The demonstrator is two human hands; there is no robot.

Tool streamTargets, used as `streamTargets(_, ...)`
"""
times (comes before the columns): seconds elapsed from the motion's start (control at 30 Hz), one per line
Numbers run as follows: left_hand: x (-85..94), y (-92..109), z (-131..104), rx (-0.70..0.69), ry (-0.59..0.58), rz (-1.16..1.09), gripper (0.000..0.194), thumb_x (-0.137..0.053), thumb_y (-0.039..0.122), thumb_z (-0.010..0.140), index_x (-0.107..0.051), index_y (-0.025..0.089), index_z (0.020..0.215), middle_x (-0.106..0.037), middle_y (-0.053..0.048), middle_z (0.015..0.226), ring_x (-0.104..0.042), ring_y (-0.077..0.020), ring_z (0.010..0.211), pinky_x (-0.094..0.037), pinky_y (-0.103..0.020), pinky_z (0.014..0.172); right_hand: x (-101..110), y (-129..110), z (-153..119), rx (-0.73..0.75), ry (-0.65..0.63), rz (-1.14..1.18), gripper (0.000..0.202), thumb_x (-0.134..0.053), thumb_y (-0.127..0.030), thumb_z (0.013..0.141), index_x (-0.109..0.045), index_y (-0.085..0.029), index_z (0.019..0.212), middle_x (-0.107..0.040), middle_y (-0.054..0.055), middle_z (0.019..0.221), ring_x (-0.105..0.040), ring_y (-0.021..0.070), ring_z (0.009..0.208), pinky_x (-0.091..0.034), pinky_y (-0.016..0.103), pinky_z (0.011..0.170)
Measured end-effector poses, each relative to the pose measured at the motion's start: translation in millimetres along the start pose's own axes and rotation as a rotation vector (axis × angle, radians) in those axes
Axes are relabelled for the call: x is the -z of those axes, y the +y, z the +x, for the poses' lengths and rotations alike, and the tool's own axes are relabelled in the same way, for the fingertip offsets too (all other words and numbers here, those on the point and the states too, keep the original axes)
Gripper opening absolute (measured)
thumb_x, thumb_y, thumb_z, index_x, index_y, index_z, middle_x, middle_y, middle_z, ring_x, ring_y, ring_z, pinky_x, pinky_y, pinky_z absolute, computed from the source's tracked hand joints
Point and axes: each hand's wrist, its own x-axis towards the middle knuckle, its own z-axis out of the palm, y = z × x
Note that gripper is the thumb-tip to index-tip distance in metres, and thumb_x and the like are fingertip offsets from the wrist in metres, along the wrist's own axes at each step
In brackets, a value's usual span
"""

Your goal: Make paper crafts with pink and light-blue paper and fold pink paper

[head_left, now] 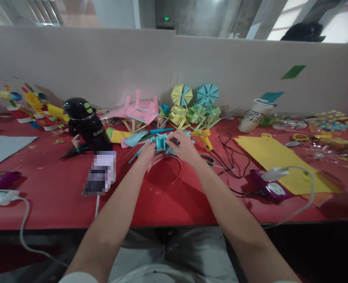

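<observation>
A pleated light-blue paper piece (161, 143) stands between my two hands at the middle of the red table. My left hand (148, 153) grips its left side, the fingertips partly hidden behind the folds. At the right side, my right hand (183, 145) has its fingers curled, with thumb and forefinger pinching the paper's edge. A thin pink headband (180, 163) arches just below the paper, its left end close to my left hand. A yellow glue gun (203, 138) lies right of my right hand. Blue paper strips and sheets (136, 139) lie behind my left hand.
Folded paper fans (208, 94) and a pink paper structure (142, 110) stand against the white partition (109, 59). Left are a black bottle (88, 127) and a phone (100, 173). Right are a cup (255, 116), yellow sheets (286, 165), a purple power strip (269, 188) and looping cords (234, 157).
</observation>
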Motion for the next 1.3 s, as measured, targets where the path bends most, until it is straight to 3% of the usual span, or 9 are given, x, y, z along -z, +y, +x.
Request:
streamTargets(0.27, 0.4, 1, -1, 0.050, -0.005, -0.029, 0.006, -0.059, 0.015, 0.083, -0.064, 0.017, 0.084, -0.073, -0.006, 0.075, -0.073, -0.0200, 0.083, -0.059, -0.042, 0.090, 0, 1, 0, -0.055, 0.070, 0.066, 0.012, -0.056, -0.028, 0.089, -0.060, -0.020, 0.082, -0.063, 0.005, 0.085, -0.056, 0.0171, 0.078, -0.045, 0.030, 0.069)
streamTargets(0.53, 5.7, -1, 6, 0.040, -0.005, -0.054, 0.011, -0.056, 0.013, 0.084, -0.066, 0.016, 0.087, -0.071, -0.004, 0.072, -0.071, -0.0171, 0.073, -0.059, -0.044, 0.090, 8, -1, 2, -0.120, 0.247, 0.095, 0.019, -0.057, -0.036, 0.089, -0.062, -0.019, 0.082, -0.063, 0.004, 0.084, -0.056, 0.0155, 0.075, -0.045, 0.030, 0.069)
streamTargets(0.77, 7.4, -1, 8, 0.042, 0.004, -0.095, 0.010, -0.057, 0.013, 0.082, -0.066, 0.015, 0.087, -0.071, -0.004, 0.072, -0.070, -0.0169, 0.071, -0.059, -0.046, 0.091, 24, 6, 2, -0.284, 0.367, 0.153, 0.042, -0.044, -0.059, 0.093, -0.057, -0.022, 0.078, -0.054, 0.001, 0.065, -0.050, 0.0154, 0.062, -0.041, 0.029, 0.059)
streamTargets(1.0, 8.4, 4, 5, 0.040, 0.044, -0.164, 0.012, -0.053, 0.013, 0.084, -0.065, 0.016, 0.085, -0.071, -0.006, 0.075, -0.070, -0.0169, 0.074, -0.058, -0.046, 0.094, 35, 14, -5, -0.379, 0.330, 0.109, 0.047, -0.047, -0.056, 0.091, -0.045, -0.022, 0.059, -0.042, -0.002, 0.051, -0.041, 0.0126, 0.049, -0.032, 0.028, 0.049)
streamTargets(1.1, 13.0, 6, 8, 0.022, 0.076, -0.239, 0.013, -0.051, 0.016, 0.086, -0.064, 0.018, 0.088, -0.072, -0.005, 0.079, -0.070, -0.0176, 0.080, -0.057, -0.044, 0.095, 34, 20, -9, -0.368, 0.220, 0.109, 0.040, -0.056, -0.052, 0.086, -0.054, -0.021, 0.061, -0.052, 0.000, 0.052, -0.047, 0.0131, 0.050, -0.036, 0.028, 0.051)
streamTargets(1.2, 19.2, 10, 12, 0.019, 0.075, -0.308, 0.017, -0.047, 0.019, 0.087, -0.063, 0.019, 0.090, -0.071, -0.005, 0.080, -0.070, -0.0184, 0.082, -0.057, -0.045, 0.095, 30, 29, -12, -0.384, 0.207, 0.177, 0.031, -0.064, -0.050, 0.078, -0.061, -0.020, 0.073, -0.066, 0.004, 0.067, -0.058, 0.0163, 0.059, -0.044, 0.029, 0.057)
streamTargets(1.3, 25.2, 13, 14, 0.037, 0.076, -0.342, 0.018, -0.045, 0.023, 0.087, -0.062, 0.019, 0.094, -0.071, -0.005, 0.081, -0.070, -0.0197, 0.084, -0.057, -0.045, 0.094, 27, 37, -16, -0.464, 0.207, 0.175, 0.032, -0.058, -0.051, 0.082, -0.060, -0.020, 0.073, -0.065, 0.003, 0.061, -0.057, 0.0163, 0.055, -0.044, 0.029, 0.056)
